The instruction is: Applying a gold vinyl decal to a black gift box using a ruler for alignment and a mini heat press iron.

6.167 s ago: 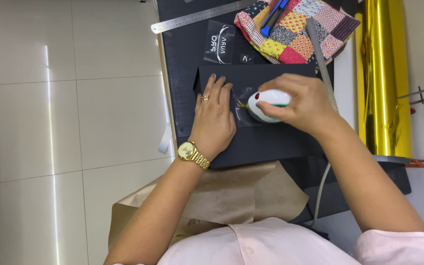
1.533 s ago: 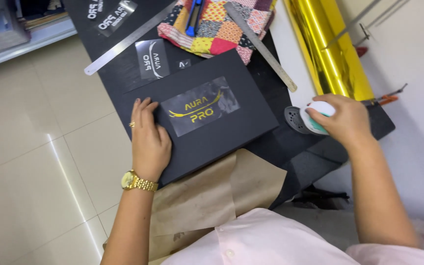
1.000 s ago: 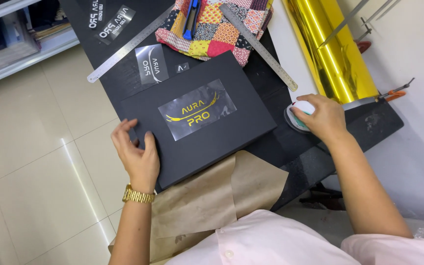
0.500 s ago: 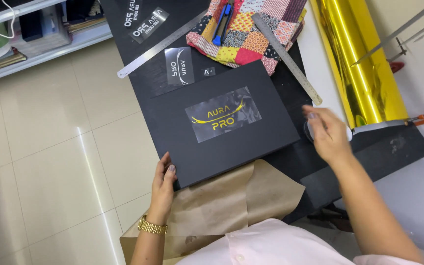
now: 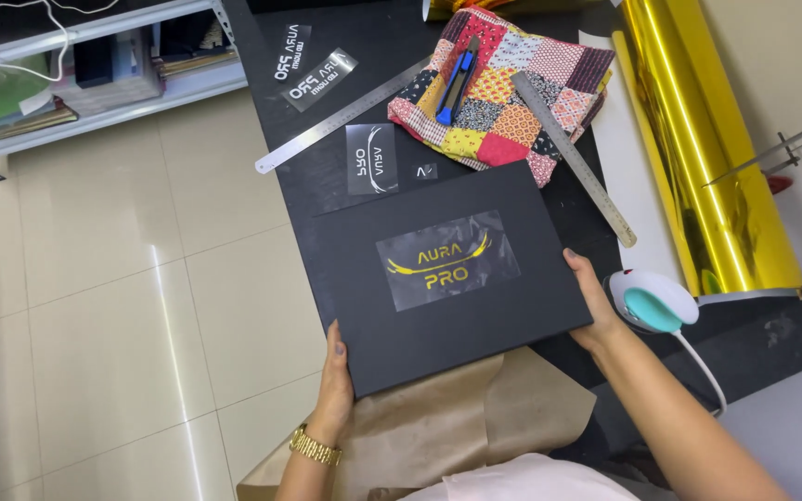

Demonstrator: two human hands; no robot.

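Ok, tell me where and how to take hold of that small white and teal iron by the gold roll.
Grip the mini iron across its rounded white body, coming from above. It lies flat on the black table, domed back up, so the sides are free. Its cord trails toward the person; keep clear of that. The right hand is beside it.

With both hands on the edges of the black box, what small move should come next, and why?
Probably lift the black box slightly and bring it nearer. The left hand grips its near left corner and the right hand its right edge, so it is held from both sides. A clear film with gold lettering lies on the lid, and the small white and teal iron rests beside the right hand, set down.
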